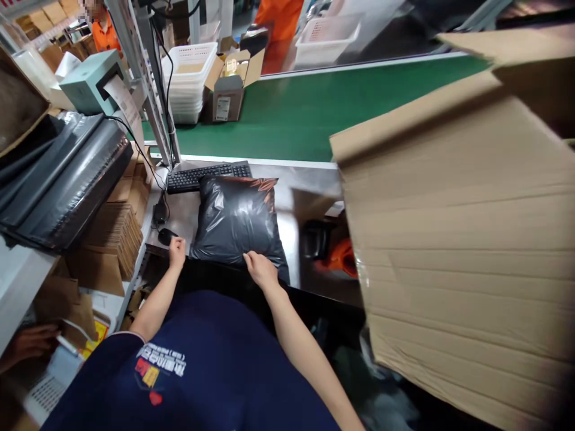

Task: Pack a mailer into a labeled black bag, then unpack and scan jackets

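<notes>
Black bag (240, 221) | squarish, long axis unclear | right hand (262, 269) pinches near edge | left hand (178, 251) curled closed, contents unclear

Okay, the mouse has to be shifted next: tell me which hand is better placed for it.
Left, I'd say. The left hand is right beside the mouse, while the right hand is at the near edge of the black package, which lies between it and the mouse.
</notes>
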{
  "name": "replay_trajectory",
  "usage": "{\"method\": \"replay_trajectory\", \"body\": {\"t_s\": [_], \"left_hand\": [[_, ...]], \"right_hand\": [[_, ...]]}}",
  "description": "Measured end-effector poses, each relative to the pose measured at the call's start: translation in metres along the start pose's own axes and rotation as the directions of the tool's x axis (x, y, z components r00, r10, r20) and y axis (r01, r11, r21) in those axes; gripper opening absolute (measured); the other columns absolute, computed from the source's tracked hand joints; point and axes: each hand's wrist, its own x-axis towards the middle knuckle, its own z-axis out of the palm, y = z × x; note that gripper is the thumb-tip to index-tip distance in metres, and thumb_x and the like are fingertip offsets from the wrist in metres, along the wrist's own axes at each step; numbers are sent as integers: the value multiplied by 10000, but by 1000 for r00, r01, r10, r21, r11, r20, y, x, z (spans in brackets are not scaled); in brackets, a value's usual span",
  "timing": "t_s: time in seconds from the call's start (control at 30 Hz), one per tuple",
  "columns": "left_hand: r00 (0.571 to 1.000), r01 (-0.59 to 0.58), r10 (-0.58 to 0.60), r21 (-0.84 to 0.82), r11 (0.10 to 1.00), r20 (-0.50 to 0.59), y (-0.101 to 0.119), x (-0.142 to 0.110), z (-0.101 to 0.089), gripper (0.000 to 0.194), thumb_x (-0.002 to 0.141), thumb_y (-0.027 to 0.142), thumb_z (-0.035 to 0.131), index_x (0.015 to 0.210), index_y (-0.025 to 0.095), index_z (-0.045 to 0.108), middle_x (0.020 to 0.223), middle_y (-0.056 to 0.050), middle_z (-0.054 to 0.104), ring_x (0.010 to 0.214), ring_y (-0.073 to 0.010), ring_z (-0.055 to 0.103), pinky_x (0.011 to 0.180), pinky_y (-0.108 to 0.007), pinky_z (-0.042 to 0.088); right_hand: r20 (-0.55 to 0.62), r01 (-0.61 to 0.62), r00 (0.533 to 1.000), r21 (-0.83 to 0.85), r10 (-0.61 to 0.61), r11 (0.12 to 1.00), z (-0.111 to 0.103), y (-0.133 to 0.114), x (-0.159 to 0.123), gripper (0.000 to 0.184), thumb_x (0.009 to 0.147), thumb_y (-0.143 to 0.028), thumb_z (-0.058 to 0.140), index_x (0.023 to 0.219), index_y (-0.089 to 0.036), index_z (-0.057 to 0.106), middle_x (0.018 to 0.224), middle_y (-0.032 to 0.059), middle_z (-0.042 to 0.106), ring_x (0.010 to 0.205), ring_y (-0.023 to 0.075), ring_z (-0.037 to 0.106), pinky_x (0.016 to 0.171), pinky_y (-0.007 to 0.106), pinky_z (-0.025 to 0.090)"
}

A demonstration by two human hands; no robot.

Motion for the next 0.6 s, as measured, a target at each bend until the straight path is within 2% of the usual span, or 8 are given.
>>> {"method": "replay_trajectory", "body": {"t_s": [0.13, 0.23, 0.3, 0.33, 0.43, 0.5, 0.57, 0.6], "left_hand": [[987, -117, 125, 91, 989, -98, 6, -22, -13, 419, 1026, 419, 376, 1275, 150, 580, 1102, -162, 715, 1065, -230, 694, 962, -385, 544], [872, -487, 441, 284, 826, 215, 12, -49, 11, 573, 1017, 428, 438, 1530, 175, 433, 1532, -208, 512, 1494, -328, 412, 1213, -547, 358], [795, -583, 421, 356, 730, 437, 10, -60, 31, 687, 990, 444, 503, 1603, 182, 337, 1642, -218, 362, 1559, -402, 262, 1205, -664, 307], [800, -561, 356, 389, 731, 483, 8, -63, 38, 730, 985, 444, 515, 1625, 179, 286, 1664, -234, 308, 1557, -427, 252, 1177, -695, 325], [889, -402, 204, 481, 779, 411, 2, -64, 40, 783, 1013, 408, 461, 1663, 144, 115, 1675, -291, 204, 1546, -440, 270, 1144, -730, 333], [918, -383, 251, 516, 766, 308, 8, -62, 32, 807, 1017, 416, 460, 1667, 132, 75, 1679, -295, 178, 1572, -450, 167, 1167, -775, 226], [860, -509, 391, 504, 698, 327, 26, -58, 30, 799, 999, 432, 512, 1662, 154, 162, 1688, -264, 192, 1586, -454, 68, 1186, -788, 135], [783, -620, 466, 458, 637, 412, 39, -55, 33, 759, 992, 418, 537, 1646, 173, 242, 1692, -237, 216, 1592, -438, 70, 1210, -762, 129]], "right_hand": [[-5, 3, 1000, 20, -3, 1000, -1, 0, 1, 416, 1091, -432, 334, 1042, -201, 677, 1020, 107, 724, 921, 233, 697, 697, 286, 397], [-11, 1, 1000, 19, -1, 1000, -2, -1, 1, 432, 1092, -437, 323, 1037, -197, 678, 1015, 111, 727, 918, 239, 704, 690, 289, 404], [-17, 5, 1000, 16, -5, 1000, -2, -3, 0, 426, 1091, -441, 329, 1043, -201, 678, 1016, 110, 728, 915, 233, 706, 692, 287, 414], [-20, 10, 1000, 14, -10, 1000, -2, -4, 0, 418, 1089, -440, 337, 1044, -202, 679, 1018, 110, 728, 914, 229, 706, 697, 284, 421], [-31, 18, 999, 11, -18, 1000, -3, -5, -2, 406, 1088, -426, 346, 1039, -198, 677, 1017, 114, 730, 902, 220, 707, 712, 278, 438], [-42, 22, 999, 17, -21, 1000, -3, -4, -1, 401, 1088, -416, 346, 1035, -193, 675, 1012, 117, 732, 905, 218, 708, 727, 276, 448], [-54, 34, 998, 29, -33, 999, -4, -3, 1, 385, 1085, -410, 363, 1030, -192, 676, 1006, 116, 734, 920, 219, 708, 748, 274, 461], [-62, 42, 997, 34, -40, 999, -4, -3, 2, 376, 1082, -406, 372, 1032, -191, 677, 1007, 119, 735, 927, 222, 708, 757, 276, 469]]}}
